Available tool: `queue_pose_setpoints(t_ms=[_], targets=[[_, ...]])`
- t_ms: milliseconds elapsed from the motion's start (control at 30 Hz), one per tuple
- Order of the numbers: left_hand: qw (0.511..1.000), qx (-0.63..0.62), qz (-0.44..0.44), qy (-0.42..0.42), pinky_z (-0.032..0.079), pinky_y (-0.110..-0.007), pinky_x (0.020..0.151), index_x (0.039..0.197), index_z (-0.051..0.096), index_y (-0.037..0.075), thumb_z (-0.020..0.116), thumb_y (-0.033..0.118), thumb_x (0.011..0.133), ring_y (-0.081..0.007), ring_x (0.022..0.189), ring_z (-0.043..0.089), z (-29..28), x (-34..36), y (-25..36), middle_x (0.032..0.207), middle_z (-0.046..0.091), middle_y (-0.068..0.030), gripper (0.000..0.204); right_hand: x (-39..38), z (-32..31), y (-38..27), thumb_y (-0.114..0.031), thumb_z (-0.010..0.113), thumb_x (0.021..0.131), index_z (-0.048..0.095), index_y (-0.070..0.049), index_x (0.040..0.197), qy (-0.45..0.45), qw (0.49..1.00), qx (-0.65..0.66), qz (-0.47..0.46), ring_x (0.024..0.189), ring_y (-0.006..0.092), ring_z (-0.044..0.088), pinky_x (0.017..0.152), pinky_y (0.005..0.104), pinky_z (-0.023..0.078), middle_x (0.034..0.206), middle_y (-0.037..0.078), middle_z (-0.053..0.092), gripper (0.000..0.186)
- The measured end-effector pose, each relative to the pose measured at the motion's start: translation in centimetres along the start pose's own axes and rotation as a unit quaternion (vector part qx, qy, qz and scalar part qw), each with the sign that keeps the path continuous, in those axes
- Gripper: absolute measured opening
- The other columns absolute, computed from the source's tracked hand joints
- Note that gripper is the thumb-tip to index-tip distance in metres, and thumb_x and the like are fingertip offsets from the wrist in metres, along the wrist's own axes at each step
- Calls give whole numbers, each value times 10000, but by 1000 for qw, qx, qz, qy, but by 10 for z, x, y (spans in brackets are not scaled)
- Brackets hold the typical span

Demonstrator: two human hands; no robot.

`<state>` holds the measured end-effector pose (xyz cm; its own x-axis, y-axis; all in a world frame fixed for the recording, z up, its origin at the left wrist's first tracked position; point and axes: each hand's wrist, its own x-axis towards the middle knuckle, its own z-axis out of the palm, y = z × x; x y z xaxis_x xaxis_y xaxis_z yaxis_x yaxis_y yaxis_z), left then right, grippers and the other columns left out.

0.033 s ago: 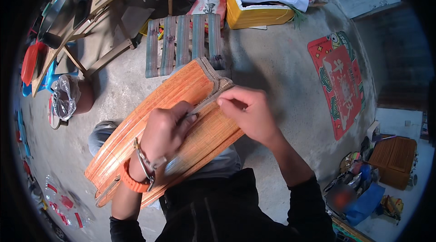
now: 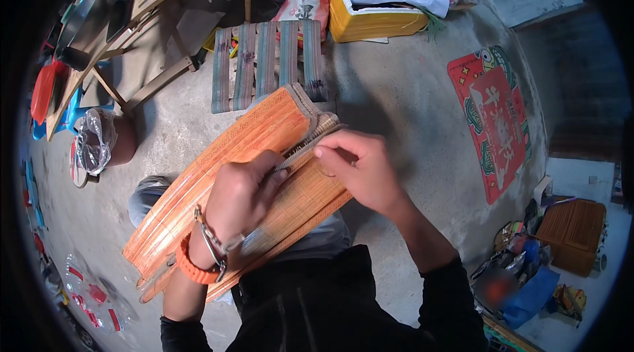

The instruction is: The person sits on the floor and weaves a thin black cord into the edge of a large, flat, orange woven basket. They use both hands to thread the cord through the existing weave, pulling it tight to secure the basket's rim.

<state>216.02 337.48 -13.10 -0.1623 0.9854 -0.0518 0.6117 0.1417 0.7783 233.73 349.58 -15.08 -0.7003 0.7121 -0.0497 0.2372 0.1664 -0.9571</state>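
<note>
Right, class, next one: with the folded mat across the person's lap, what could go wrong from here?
The folded mat lies slantwise across the lap, its lower end beyond both hands, so it might slip or unfold. The metal bracelet on the left wrist sits close over the mat and could snag or scratch it. The left hand pinches the grey edging, the right hand beside it; a hard tug might strain it.

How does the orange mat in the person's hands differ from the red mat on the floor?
The orange mat is folded in layers; the red mat lies flat. The orange mat shows fine lines, the red mat printed figures. The left hand and right hand hold the orange mat; the red mat lies untouched on the floor. Both carry decoration.
</note>
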Motion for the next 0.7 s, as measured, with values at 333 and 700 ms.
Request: queue_pose_setpoints(t_ms=[333, 700], targets=[[982, 157, 81, 65, 484, -377, 500, 940, 610, 34, 633, 17, 816, -296, 579, 627, 12, -18, 25, 648, 604, -120, 127, -24, -1, -17, -57, 638, 906, 662, 52, 908, -1, 974, 162, 156, 617, 77, 605, 553, 208, 508, 740, 60, 649, 112], [990, 112, 68, 57, 479, -405, 507, 948, 600, 30, 641, 61, 835, -322, 576, 614, 5, -20, 25, 636, 590, -140, 125, 36, -51, -40, -160, 717, 807, 712, -30, 861, -68, 959, -203, -183, 726, 218, 604, 678, 324, 480, 766, 88, 665, 141]])
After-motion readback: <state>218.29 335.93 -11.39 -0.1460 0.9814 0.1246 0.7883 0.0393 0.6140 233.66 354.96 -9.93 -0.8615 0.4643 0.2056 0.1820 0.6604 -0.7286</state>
